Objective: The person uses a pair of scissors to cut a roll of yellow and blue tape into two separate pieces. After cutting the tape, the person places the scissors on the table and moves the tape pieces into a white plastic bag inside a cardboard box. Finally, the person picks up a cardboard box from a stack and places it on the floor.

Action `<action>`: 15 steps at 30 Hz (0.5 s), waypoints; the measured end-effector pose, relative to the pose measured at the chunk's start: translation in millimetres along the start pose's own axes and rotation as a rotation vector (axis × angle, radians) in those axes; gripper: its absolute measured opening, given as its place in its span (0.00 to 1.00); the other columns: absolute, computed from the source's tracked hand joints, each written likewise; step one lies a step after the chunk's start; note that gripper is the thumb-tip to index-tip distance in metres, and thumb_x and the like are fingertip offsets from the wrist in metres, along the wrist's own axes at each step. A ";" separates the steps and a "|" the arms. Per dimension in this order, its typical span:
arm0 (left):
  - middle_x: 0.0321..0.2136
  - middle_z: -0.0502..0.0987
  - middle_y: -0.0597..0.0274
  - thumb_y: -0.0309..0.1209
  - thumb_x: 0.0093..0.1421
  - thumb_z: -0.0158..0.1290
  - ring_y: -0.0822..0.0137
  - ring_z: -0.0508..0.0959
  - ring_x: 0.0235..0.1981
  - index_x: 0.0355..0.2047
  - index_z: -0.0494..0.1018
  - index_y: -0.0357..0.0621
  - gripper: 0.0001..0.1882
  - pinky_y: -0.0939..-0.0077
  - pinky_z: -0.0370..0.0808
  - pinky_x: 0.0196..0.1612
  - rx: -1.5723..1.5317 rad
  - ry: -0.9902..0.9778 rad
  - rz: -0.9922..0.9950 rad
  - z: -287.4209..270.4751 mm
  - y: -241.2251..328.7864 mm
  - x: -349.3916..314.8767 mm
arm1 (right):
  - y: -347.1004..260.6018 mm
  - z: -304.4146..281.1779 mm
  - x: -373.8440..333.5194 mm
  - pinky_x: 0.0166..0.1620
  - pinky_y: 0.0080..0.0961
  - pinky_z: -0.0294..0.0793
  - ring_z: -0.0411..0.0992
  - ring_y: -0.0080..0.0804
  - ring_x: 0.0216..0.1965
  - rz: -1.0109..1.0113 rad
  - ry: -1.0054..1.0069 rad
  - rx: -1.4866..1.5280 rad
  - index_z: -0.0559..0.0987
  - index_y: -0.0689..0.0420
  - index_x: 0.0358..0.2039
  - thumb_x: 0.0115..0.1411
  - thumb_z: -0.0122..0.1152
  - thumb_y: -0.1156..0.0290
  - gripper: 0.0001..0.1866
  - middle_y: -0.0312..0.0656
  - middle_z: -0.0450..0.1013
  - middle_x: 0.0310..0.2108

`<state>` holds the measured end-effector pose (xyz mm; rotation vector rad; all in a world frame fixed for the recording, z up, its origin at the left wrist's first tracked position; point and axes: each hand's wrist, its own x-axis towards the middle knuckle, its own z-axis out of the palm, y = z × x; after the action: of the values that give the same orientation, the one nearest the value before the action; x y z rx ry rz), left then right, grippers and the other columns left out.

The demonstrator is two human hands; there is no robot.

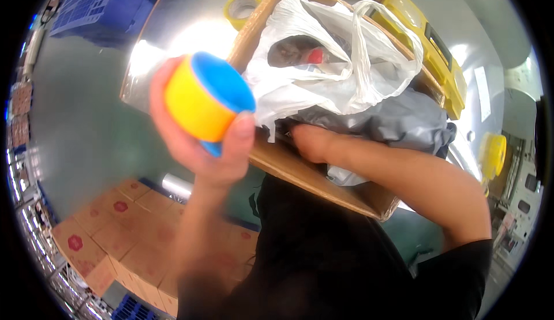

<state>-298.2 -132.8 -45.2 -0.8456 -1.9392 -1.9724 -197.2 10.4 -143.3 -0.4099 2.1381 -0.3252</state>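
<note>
My left hand (199, 161) is raised left of an open cardboard box (323, 178), its fingers wrapped round a yellow and blue cylinder (196, 103). The cylinder is yellow outside and blue within, tilted toward the box; whether it is a cup or a roll is unclear. My right hand (314, 144) reaches down inside the box's near side, its fingertips hidden among the contents. Beside it lies a grey plastic bag (398, 118). A white plastic bag (311, 92) with loop handles fills the far part, and something with a red cap (315, 55) shows through its opening.
The box rests on a shiny metal table (173, 25). A roll of yellow tape (241, 8) lies behind it, a yellow case (430, 46) to its right, and a yellow tape dispenser (493, 155) farther right. Stacked cartons (127, 227) stand lower left, a blue crate (104, 8) upper left.
</note>
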 end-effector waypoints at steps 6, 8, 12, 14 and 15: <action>0.50 0.64 0.50 0.38 0.50 0.64 0.60 0.69 0.47 0.60 0.56 0.32 0.43 0.70 0.69 0.51 0.067 -0.175 -0.042 -8.5 5.8 12.9 | -1.4 25.7 59.4 0.47 0.37 0.75 0.74 0.49 0.43 0.182 0.271 0.105 0.76 0.64 0.45 0.55 0.54 0.76 0.16 0.54 0.72 0.45; 0.50 0.64 0.50 0.37 0.51 0.64 0.60 0.69 0.48 0.60 0.56 0.32 0.42 0.69 0.68 0.52 0.094 -0.197 0.006 -12.8 2.0 12.4 | -2.7 27.0 71.5 0.47 0.37 0.74 0.74 0.49 0.43 0.201 0.324 0.135 0.76 0.63 0.45 0.54 0.55 0.75 0.17 0.54 0.72 0.45; 0.50 0.64 0.50 0.38 0.52 0.63 0.60 0.68 0.48 0.60 0.56 0.32 0.41 0.69 0.67 0.52 0.033 -0.179 -0.029 -13.5 1.2 11.1 | 12.7 25.5 70.8 0.47 0.37 0.74 0.74 0.48 0.44 0.220 0.427 0.240 0.77 0.63 0.45 0.53 0.57 0.75 0.18 0.53 0.72 0.46; 0.50 0.64 0.50 0.38 0.53 0.62 0.60 0.69 0.48 0.60 0.56 0.33 0.40 0.69 0.68 0.52 0.031 -0.164 -0.053 -12.1 4.4 10.9 | 12.2 19.2 61.6 0.47 0.37 0.74 0.73 0.48 0.44 0.174 0.505 0.321 0.77 0.62 0.46 0.52 0.59 0.75 0.18 0.53 0.72 0.47; 0.50 0.64 0.51 0.38 0.53 0.62 0.61 0.69 0.48 0.60 0.56 0.33 0.40 0.70 0.68 0.52 0.027 -0.159 -0.064 -9.8 6.2 10.9 | 15.2 17.3 53.6 0.48 0.37 0.73 0.73 0.48 0.44 0.139 0.553 0.372 0.77 0.62 0.46 0.52 0.59 0.75 0.19 0.52 0.72 0.47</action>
<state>-305.8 -140.4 -33.4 -0.9716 -2.0995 -1.9642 -214.2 1.1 -198.4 0.0579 2.5470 -0.8149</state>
